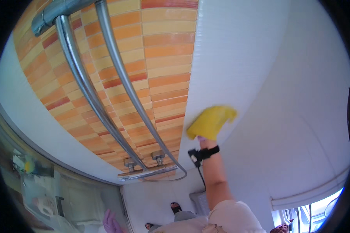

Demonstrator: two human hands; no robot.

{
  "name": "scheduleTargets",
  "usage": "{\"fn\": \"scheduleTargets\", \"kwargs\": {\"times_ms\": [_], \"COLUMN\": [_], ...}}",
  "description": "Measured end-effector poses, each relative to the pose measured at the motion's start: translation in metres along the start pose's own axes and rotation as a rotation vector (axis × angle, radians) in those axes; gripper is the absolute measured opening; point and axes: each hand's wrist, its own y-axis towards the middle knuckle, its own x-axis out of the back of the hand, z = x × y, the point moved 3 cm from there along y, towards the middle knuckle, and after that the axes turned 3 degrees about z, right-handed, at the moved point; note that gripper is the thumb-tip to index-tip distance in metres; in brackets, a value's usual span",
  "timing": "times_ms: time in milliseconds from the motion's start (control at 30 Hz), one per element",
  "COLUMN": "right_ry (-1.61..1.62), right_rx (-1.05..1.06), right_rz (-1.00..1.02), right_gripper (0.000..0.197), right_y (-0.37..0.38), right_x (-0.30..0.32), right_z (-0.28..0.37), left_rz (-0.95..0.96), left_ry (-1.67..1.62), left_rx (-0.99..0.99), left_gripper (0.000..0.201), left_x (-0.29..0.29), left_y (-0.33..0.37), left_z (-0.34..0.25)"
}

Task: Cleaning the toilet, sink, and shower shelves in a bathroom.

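My right arm is stretched up to the white wall panel beside the tiles, with a black strap and small device at the wrist. In my right hand [202,138] is a yellow cloth [214,121], spread against the panel and slightly blurred. The cloth covers most of the fingers; a bit of pinkish glove shows at its lower edge. My left hand [112,222], in a pinkish-purple glove, is low at the left near the glass. Its fingers are extended and hold nothing.
Orange and yellow tiles [167,62] fill a strip of wall. In front run a metal shower pipe [90,93], a hose [128,85] and a mixer bar [147,173]. Curved glass [77,194] stands at left, a grey stool-like object [199,202] below, a window [319,215] at lower right.
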Motion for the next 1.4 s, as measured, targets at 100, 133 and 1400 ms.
{"fn": "scheduleTargets", "kwargs": {"times_ms": [100,133,1400], "right_ry": [0.991,0.977,-1.407], "right_rx": [0.050,0.087,0.922], "right_rz": [0.761,0.913,-0.360], "right_gripper": [0.059,0.059,0.063], "right_y": [0.054,0.068,0.150], "right_x": [-0.102,-0.132,-0.041], "right_z": [0.065,0.080,0.189], "left_rz": [-0.012,-0.021,-0.087], "left_ry": [-0.025,-0.036,0.081], "left_rx": [0.067,0.066,-0.152], "left_gripper": [0.036,0.036,0.029], "left_x": [0.004,0.001,-0.024], "left_y": [-0.007,-0.006,0.028], "left_z": [0.000,0.000,0.018]}}
